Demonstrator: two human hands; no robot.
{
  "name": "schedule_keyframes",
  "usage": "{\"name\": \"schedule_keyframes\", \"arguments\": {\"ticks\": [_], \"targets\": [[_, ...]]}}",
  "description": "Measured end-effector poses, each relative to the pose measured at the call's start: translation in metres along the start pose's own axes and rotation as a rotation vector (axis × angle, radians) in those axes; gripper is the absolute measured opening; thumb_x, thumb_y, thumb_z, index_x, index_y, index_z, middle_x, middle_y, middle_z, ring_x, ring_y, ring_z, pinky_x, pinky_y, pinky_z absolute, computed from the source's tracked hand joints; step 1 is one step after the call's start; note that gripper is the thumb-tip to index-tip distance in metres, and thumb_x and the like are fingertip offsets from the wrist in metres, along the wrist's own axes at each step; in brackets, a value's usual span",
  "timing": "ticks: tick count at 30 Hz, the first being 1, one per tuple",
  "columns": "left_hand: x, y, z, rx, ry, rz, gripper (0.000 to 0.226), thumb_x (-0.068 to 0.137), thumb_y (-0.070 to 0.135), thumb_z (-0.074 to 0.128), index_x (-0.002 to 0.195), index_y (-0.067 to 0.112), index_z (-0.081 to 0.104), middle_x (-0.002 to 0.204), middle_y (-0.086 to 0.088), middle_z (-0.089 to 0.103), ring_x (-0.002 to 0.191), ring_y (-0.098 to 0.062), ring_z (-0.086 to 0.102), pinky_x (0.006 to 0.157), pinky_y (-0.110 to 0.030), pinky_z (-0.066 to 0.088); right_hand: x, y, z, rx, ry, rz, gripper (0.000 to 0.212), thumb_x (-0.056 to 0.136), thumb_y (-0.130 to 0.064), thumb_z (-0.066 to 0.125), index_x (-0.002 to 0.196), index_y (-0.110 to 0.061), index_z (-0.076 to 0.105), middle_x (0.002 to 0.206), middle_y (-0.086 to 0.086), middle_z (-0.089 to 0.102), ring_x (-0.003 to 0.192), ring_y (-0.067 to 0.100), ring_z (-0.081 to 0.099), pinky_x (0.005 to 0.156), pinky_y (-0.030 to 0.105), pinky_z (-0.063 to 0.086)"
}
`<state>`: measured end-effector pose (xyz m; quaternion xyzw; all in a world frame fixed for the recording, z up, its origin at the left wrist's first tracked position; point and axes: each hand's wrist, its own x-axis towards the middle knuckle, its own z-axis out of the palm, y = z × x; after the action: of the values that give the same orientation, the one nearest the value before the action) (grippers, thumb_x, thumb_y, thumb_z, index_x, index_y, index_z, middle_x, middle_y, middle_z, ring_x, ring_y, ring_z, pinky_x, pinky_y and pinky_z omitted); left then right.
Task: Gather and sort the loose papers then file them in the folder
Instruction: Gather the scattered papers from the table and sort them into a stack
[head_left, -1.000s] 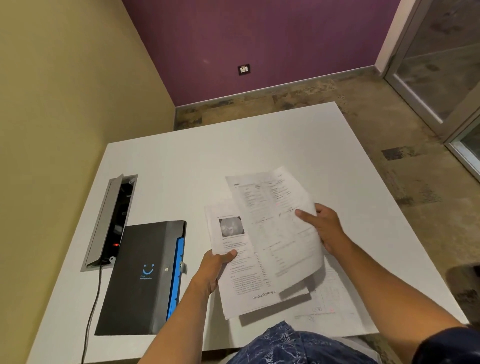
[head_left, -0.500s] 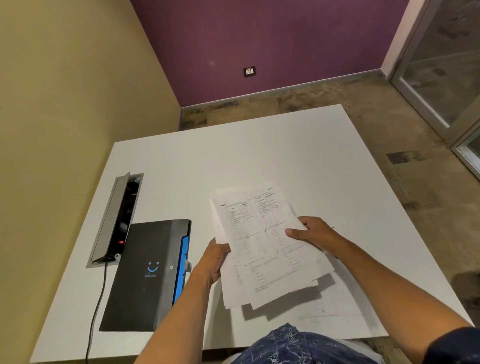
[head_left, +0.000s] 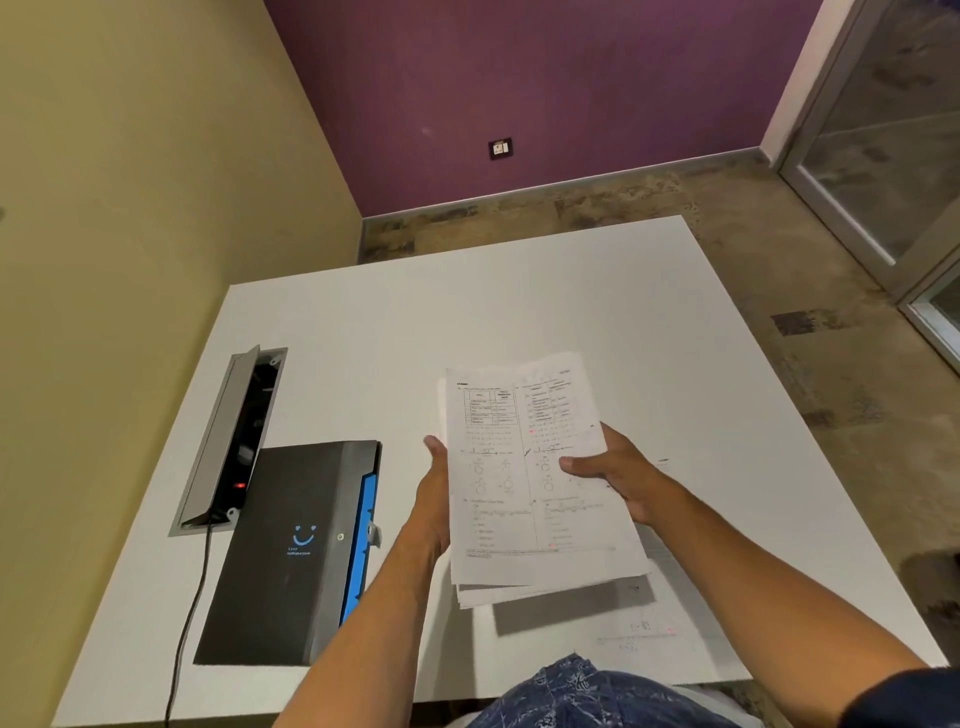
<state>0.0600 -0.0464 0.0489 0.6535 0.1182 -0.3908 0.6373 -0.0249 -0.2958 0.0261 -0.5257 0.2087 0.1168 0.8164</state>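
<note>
Because the white table (head_left: 519, 312) gives a broad flat surface, the sorting is done above its near half, and everything the task needs sits within arm's reach of the person at the six o'clock edge. At about eight o'clock on the table lies the black folder (head_left: 291, 551), closed and flat, its blue edge turned toward the papers, likely so that it can be opened from that side once the sheets are squared. Just beyond it, at about nine o'clock, an open cable box (head_left: 234, 436) is sunk into the tabletop with a dark cord (head_left: 187, 613) trailing from it toward the near edge. Near the middle of the table, a little toward five o'clock, the stack of papers (head_left: 524, 467) is held lifted off the surface, its shadow falling on the table below, and its lower edges are still uneven, which suggests the sheets are being evened up before filing. More faintly printed paper (head_left: 644, 629) seems to lie flat on the table under and toward five o'clock of the stack, so the gathering looks unfinished. At the stack's three o'clock side the right hand (head_left: 618, 478) grips it, thumb laid across the printed face and fingers hidden behind. At its nine o'clock side the left hand (head_left: 434, 488) rests straight against the long edge, fingers extended and together, apparently to push the sheets into line. Folder and stack are near each other but not touching.
</note>
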Motion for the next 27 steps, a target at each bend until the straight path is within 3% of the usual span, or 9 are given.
{"name": "schedule_keyframes", "arguments": {"ticks": [3,5,7,11,14,17,20,24,27], "targets": [[-0.004,0.002,-0.004,-0.14,-0.09,0.024,0.062,0.088,0.084,0.036,0.115,0.041,0.073,0.113,0.0,0.08,0.105,-0.023,0.076,0.081,-0.039,0.062,-0.001,0.002,0.007,-0.051,0.085,-0.099,0.068,0.08,0.012,0.08,0.136,-0.02,0.059,0.131,0.005,0.073,0.119,0.022,0.07,0.095,0.036,0.059],[-0.005,0.003,-0.009,-0.055,-0.154,0.085,0.045,0.089,0.06,0.065,0.124,0.033,0.071,0.117,0.002,0.078,0.108,-0.016,0.075,0.083,-0.032,0.063,-0.001,0.004,0.008,-0.094,0.108,-0.154,0.07,0.077,0.01,0.083,0.135,-0.021,0.059,0.129,0.003,0.073,0.119,0.022,0.07,0.097,0.04,0.059],[0.0,0.001,-0.012,0.103,-0.159,0.149,0.058,0.082,0.032,0.082,0.136,0.02,0.065,0.128,-0.003,0.074,0.119,-0.024,0.07,0.101,-0.041,0.058,-0.004,0.004,0.009,-0.117,0.087,-0.186,0.067,0.074,0.001,0.087,0.131,-0.023,0.061,0.126,0.003,0.075,0.115,0.022,0.072,0.094,0.042,0.061],[0.007,-0.003,-0.01,0.187,-0.011,0.192,0.05,0.073,0.02,0.09,0.12,0.021,0.073,0.117,-0.002,0.078,0.113,-0.027,0.071,0.103,-0.048,0.054,-0.007,-0.004,0.014,-0.21,0.044,-0.157,0.06,0.076,-0.047,0.088,0.129,-0.03,0.065,0.124,-0.002,0.076,0.11,0.016,0.074,0.085,0.031,0.062],[0.009,-0.011,-0.009,0.161,0.095,0.162,0.038,0.082,0.011,0.085,0.116,0.02,0.072,0.117,-0.007,0.076,0.111,-0.029,0.069,0.097,-0.043,0.055,-0.007,0.002,0.004,-0.255,0.287,-0.069,0.06,0.075,-0.079,0.071,0.11,-0.031,0.076,0.11,-0.002,0.079,0.093,0.014,0.077,0.077,0.025,0.059],[0.008,-0.017,-0.012,0.079,0.118,0.123,0.045,0.086,0.004,0.08,0.128,0.011,0.067,0.116,-0.008,0.076,0.105,-0.027,0.071,0.084,-0.036,0.061,-0.004,0.027,-0.029,-0.822,0.685,0.216,0.073,0.078,-0.069,0.076,0.126,-0.016,0.063,0.126,0.009,0.067,0.113,0.028,0.067,0.095,0.04,0.054],[0.005,-0.023,-0.018,-0.009,0.098,0.087,0.042,0.088,-0.004,0.075,0.126,0.011,0.066,0.105,-0.005,0.08,0.089,-0.02,0.077,0.063,-0.027,0.062,-0.015,0.05,-0.047,-1.215,0.8,0.476,0.1,0.062,-0.069,0.084,0.135,-0.013,0.048,0.137,0.013,0.053,0.126,0.034,0.055,0.1,0.045,0.048],[0.007,-0.032,-0.029,-0.032,0.049,0.054,0.05,0.088,-0.007,0.073,0.135,0.008,0.062,0.121,-0.011,0.076,0.112,-0.033,0.071,0.089,-0.041,0.061,-0.022,0.075,-0.048,-1.256,0.786,0.465,0.1,0.06,-0.066,0.088,0.132,-0.009,0.049,0.131,0.013,0.051,0.122,0.033,0.055,0.098,0.043,0.053],[0.011,-0.04,-0.036,-0.037,0.038,0.025,0.05,0.088,-0.006,0.073,0.135,0.007,0.062,0.124,-0.013,0.075,0.116,-0.037,0.069,0.101,-0.052,0.055,-0.022,0.073,-0.046,-1.172,0.799,0.45,0.101,0.059,-0.058,0.095,0.131,-0.004,0.048,0.13,0.018,0.052,0.121,0.036,0.057,0.101,0.044,0.053]]}}
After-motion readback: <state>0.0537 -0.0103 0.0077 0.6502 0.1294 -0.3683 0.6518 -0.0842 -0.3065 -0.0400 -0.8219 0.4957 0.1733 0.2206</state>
